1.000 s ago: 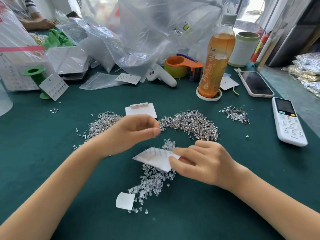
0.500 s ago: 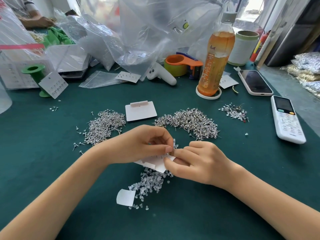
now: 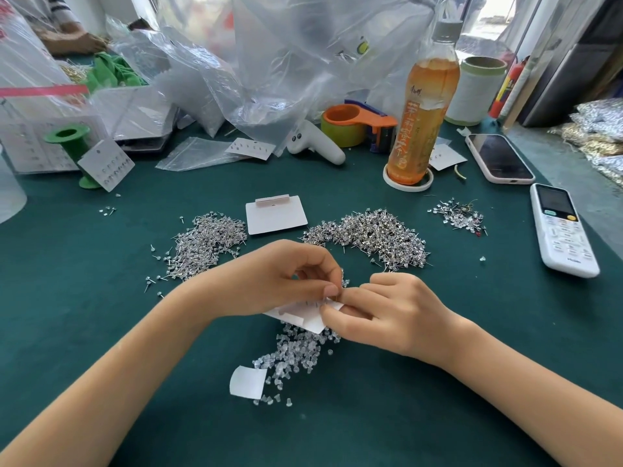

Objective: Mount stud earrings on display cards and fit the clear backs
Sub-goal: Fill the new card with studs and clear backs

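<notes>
White display card (image 3: 305,316) pinched in our right hand (image 3: 387,315); our left hand (image 3: 286,281) pinches at its edge — probably a back. Heaps of studs (image 3: 374,234) and clear backs (image 3: 296,355) remain — early going, we judge.

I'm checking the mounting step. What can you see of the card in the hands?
The card is small, white and looks like thin cardboard, with a folded flap along one edge. It is tilted just above the pile of clear backs. The right hand pinches its right edge; the left hand covers its top, fingertips meeting there. Any studs are hidden.
</notes>
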Action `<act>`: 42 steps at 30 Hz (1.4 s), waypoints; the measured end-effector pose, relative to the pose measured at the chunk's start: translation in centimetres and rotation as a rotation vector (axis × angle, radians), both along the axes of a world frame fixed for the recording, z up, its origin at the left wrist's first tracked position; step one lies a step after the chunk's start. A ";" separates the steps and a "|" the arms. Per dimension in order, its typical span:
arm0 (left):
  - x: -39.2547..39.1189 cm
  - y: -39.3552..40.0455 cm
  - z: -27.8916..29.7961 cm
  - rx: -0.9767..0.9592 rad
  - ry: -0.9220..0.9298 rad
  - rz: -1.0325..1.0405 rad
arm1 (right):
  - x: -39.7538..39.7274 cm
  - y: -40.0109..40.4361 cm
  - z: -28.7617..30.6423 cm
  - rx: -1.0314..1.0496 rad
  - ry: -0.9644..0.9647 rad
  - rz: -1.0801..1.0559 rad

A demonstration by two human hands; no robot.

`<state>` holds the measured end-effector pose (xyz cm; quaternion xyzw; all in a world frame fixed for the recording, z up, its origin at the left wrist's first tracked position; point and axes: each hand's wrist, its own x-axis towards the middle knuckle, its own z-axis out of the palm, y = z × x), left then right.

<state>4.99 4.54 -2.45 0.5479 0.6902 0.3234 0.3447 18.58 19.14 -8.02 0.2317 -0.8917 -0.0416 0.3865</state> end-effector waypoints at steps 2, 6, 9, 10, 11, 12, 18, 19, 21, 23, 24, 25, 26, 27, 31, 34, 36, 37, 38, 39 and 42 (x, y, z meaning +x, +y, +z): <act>0.0 0.0 0.1 -0.011 0.016 -0.001 | -0.1 0.0 0.0 0.004 -0.007 -0.003; 0.1 0.0 0.6 -0.033 0.059 -0.023 | -0.1 -0.1 -0.1 0.001 -0.001 -0.011; 0.2 0.0 1.0 -0.051 0.097 -0.048 | 0.0 -0.2 -0.1 0.009 -0.003 0.003; 0.2 0.1 1.1 -0.059 0.118 -0.055 | 0.0 -0.2 -0.1 0.008 -0.006 0.007; 0.2 0.1 1.2 -0.067 0.143 -0.061 | -0.1 -0.3 -0.1 0.005 -0.008 0.008; 0.2 0.2 1.4 -0.073 0.169 -0.066 | -0.1 -0.3 0.0 0.000 -0.009 0.006; 0.4 0.7 1.9 -0.110 0.269 -0.086 | -0.1 -0.2 0.3 -0.020 -0.031 -0.008; 0.4 0.7 1.9 -0.116 0.275 -0.084 | -0.1 -0.3 0.3 -0.021 -0.038 -0.014; 0.5 0.8 2.0 -0.121 0.281 -0.079 | -0.1 -0.3 0.3 -0.033 -0.052 -0.023; 0.5 0.8 2.0 -0.124 0.285 -0.078 | -0.1 -0.3 0.3 -0.042 -0.060 -0.026; 0.5 0.8 2.0 -0.127 0.287 -0.078 | -0.1 -0.3 0.3 -0.043 -0.063 -0.027; 0.6 0.8 2.0 -0.129 0.289 -0.077 | -0.1 -0.3 0.3 -0.044 -0.064 -0.029; 0.6 0.8 2.0 -0.128 0.292 -0.076 | -0.1 -0.3 0.3 -0.045 -0.063 -0.030; 0.6 0.8 2.0 -0.125 0.295 -0.075 | -0.1 -0.3 0.3 -0.047 -0.059 -0.031; 0.6 0.8 2.1 -0.122 0.303 -0.085 | -0.1 -0.4 0.2 -0.052 -0.041 -0.034; 0.6 0.9 2.1 -0.127 0.294 -0.093 | -0.1 -0.4 0.2 -0.044 -0.032 -0.045; 0.5 0.9 2.0 -0.126 0.284 -0.093 | -0.1 -0.4 0.1 -0.041 -0.027 -0.052; 0.5 0.9 2.0 -0.125 0.282 -0.093 | -0.1 -0.4 0.1 -0.038 -0.025 -0.054; 0.5 0.9 2.0 -0.124 0.281 -0.092 | -0.1 -0.5 0.0 -0.038 -0.024 -0.054; 0.5 0.9 1.9 -0.122 0.280 -0.092 | -0.1 -0.5 0.0 -0.039 -0.022 -0.055; 0.3 0.9 1.8 -0.115 0.287 -0.097 | -0.1 -0.5 0.1 -0.040 -0.016 -0.055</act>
